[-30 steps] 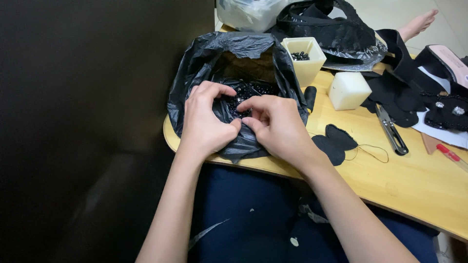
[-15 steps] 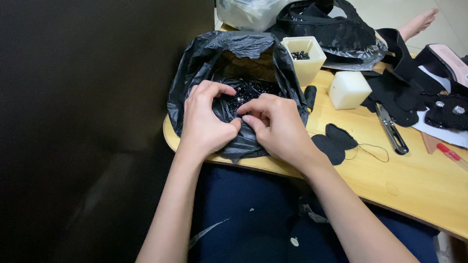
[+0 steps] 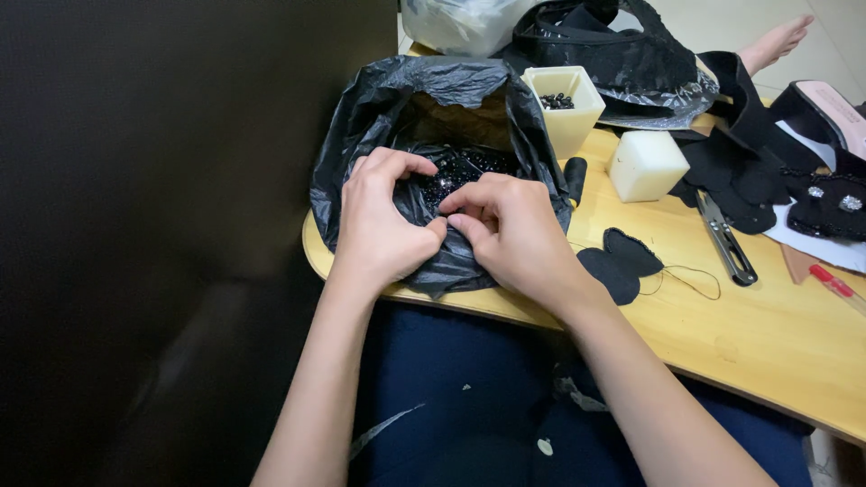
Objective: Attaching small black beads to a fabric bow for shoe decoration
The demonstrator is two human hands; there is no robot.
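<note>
Both hands are working at the mouth of a black plastic bag (image 3: 433, 108) that is sitting at the rounded end of a pale wooden table (image 3: 767, 334). The left hand (image 3: 383, 225) is lying on the bag's near rim, its fingers (image 3: 410, 164) curling over toward the opening and its thumb meeting the right hand. The right hand (image 3: 514, 230) is sitting at 3 o'clock of the left, touching it; its fingers (image 3: 469, 194) are pinching together at the rim, but whether they are grasping a bead or only the plastic I cannot tell. Inside the bag, just at 12 o'clock of the fingertips, a heap of small shiny black beads (image 3: 460, 171) is showing.

At 1 o'clock of the bag, touching its side, a cream square cup (image 3: 566, 113) is holding a few more dark beads. At 3 o'clock of the cup, a cream block (image 3: 648, 165) is standing on the table. A black fabric piece (image 3: 618, 263) with a thread trailing off is lying at 3 o'clock of the right hand, and thread snips (image 3: 724, 236) are lying further that way. Black cloth pieces (image 3: 749, 171) are piling up at the far right, and a red pen (image 3: 834, 287) is resting near the edge.
</note>
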